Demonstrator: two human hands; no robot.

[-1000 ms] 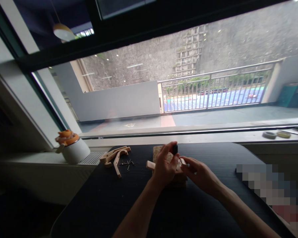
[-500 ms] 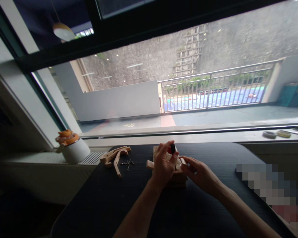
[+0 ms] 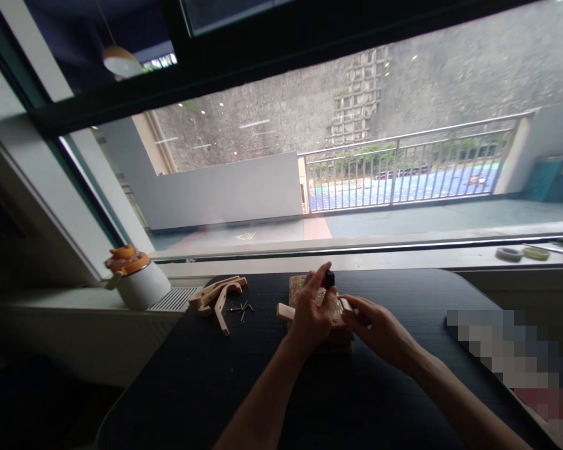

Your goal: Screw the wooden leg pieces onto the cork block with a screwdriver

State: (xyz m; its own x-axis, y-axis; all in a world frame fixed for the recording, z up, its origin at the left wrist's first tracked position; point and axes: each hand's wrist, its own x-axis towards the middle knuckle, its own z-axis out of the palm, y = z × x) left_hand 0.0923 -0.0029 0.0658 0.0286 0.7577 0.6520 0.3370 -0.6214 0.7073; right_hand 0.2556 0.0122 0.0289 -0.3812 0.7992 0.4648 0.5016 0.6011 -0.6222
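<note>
My left hand [image 3: 311, 316] pinches a small black-handled tool [image 3: 329, 279], probably a screwdriver, held upright over a light wooden assembly [image 3: 286, 310] on the black table [image 3: 206, 381]. My right hand [image 3: 378, 330] rests just to the right with its fingertips pressed on the wooden assembly, steadying it. Under the assembly lies a wooden base board [image 3: 296, 284], mostly hidden by my hands.
Loose curved wooden parts [image 3: 218, 295] and several small dark screws [image 3: 241, 308] lie at the table's back left. A white pot with an orange lid [image 3: 136, 279] stands on the sill. Rolls of tape [image 3: 509, 254] sit on the right ledge. A blurred patch covers the table's right edge.
The left hand's fingers shifted on the black handle, opening slightly and closing again, as in a turning motion. The right hand stayed put.
</note>
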